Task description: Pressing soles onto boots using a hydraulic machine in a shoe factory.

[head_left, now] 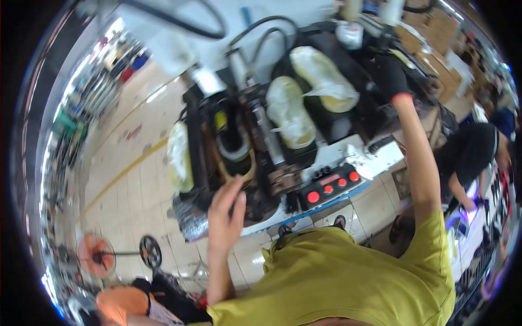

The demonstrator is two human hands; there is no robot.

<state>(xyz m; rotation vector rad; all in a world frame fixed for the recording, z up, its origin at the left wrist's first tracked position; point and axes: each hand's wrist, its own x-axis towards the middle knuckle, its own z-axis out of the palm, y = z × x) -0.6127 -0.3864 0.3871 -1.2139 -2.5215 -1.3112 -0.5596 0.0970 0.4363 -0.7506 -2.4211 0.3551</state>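
A dark shoe (228, 133) with a yellow patch inside sits toe-down toward me in the left bay of a press machine (202, 141), ringed by a tan rim (250, 173). My bare left hand (225, 217) is at the near end of that rim, fingers stretched and thumb apart; whether the fingertips touch it I cannot tell. My right hand (390, 79), in a black glove with a red cuff, reaches to the machine's far right, beside dark parts. Its fingers blend into them, so any hold is hidden.
Yellowish sole-shaped pads wrapped in clear film (291, 111) lie on the machine. A control box (331, 186) with red buttons faces me. A white container (349, 35) stands behind. Co-workers sit at right (473, 157) and lower left (125, 304); an orange fan (97, 255) stands left.
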